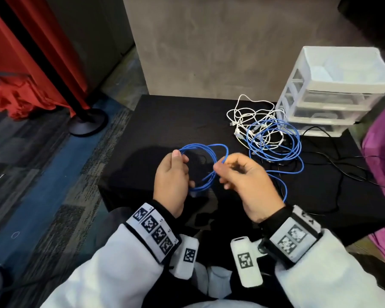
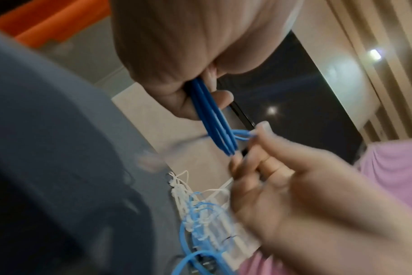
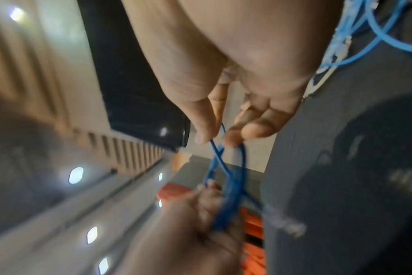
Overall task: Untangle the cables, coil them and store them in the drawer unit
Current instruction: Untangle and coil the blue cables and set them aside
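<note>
From the head view, my left hand (image 1: 172, 181) grips the coiled blue cable (image 1: 203, 165) above the black table (image 1: 165, 121); my right hand (image 1: 242, 181) pinches one loop. Left wrist: strands bunch, light and springy. Right wrist: I'd judge it best held where the loops cross.

A blue cable (image 1: 200, 165) was partly wound into a loose coil of several loops above the black table. Its remaining length ran back into a tangle of white cables (image 1: 249, 121), beside a translucent three-drawer unit (image 1: 333, 92).
</note>
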Action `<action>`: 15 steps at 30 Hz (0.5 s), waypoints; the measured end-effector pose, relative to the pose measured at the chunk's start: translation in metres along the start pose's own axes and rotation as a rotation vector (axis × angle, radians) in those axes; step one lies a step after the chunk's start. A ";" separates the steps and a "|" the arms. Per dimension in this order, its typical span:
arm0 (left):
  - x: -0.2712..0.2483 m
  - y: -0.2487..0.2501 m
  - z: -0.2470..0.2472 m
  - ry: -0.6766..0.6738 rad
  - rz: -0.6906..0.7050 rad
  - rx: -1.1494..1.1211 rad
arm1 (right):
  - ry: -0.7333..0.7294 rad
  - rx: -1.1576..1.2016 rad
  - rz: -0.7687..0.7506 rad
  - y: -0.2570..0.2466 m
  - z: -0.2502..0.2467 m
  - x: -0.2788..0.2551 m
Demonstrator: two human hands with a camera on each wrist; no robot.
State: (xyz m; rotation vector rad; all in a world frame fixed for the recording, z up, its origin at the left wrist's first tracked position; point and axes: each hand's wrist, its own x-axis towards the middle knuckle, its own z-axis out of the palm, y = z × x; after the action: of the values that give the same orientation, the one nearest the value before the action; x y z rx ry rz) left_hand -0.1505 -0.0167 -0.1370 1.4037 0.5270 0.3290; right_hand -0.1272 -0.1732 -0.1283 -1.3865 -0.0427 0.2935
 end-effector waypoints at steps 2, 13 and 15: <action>0.000 0.009 0.001 -0.034 -0.065 -0.093 | 0.034 -0.105 -0.050 0.012 0.007 -0.002; 0.002 0.012 -0.008 -0.169 -0.005 -0.040 | -0.282 0.236 0.183 0.007 -0.014 -0.008; 0.003 0.008 -0.006 -0.142 0.032 0.075 | -0.253 0.188 0.152 0.009 -0.012 -0.008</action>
State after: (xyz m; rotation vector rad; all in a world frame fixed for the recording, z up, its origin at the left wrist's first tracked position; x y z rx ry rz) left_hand -0.1507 -0.0089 -0.1298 1.4974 0.4037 0.2349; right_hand -0.1340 -0.1853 -0.1385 -1.1615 -0.1161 0.5848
